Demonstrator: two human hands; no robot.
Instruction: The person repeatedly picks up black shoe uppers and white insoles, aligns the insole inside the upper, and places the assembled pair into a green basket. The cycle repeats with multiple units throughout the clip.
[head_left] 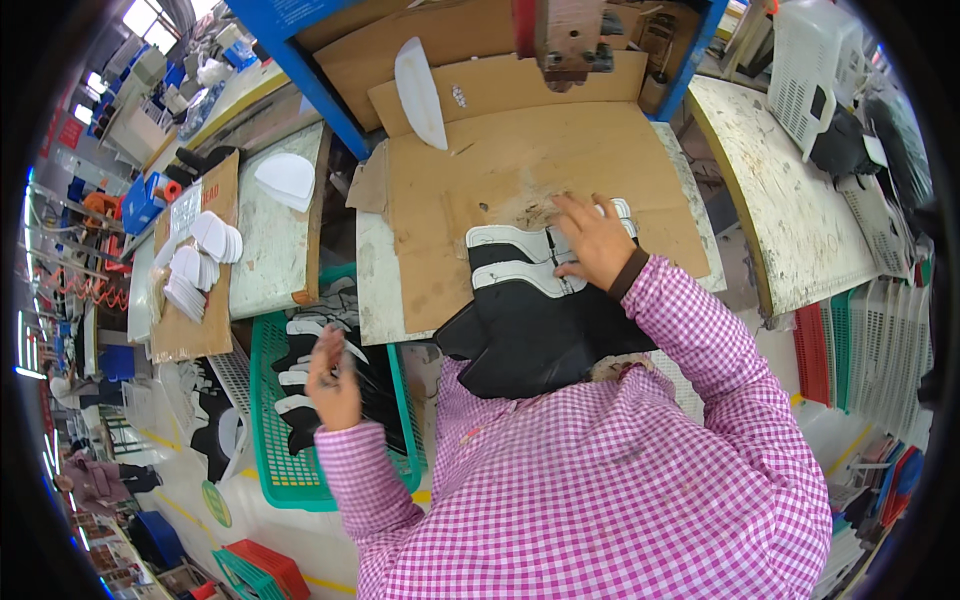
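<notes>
Two or more black shoe-upper pieces (540, 335) with white padded edges lie overlapped in front of me, partly over the bench's near edge and my lap. My right hand (597, 245) rests on their white edges, fingers spread and nothing gripped. To the left, my left hand (333, 385) is raised over a green plastic basket (268, 420), its fingers stretched out and slightly blurred, holding nothing I can see. Inside that basket sits a heap of similar black-and-white pieces (375, 385). Under the uppers is a sheet of brown cardboard (440, 180) covering the bench.
Above the cardboard hangs a metal machine head (568, 45) within a blue frame (318, 85). A white curved piece (420, 95) leans at the back left. White cut pieces (190, 280) lie on the left table. A worn side table (775, 190) and stacked crates (870, 340) stand right.
</notes>
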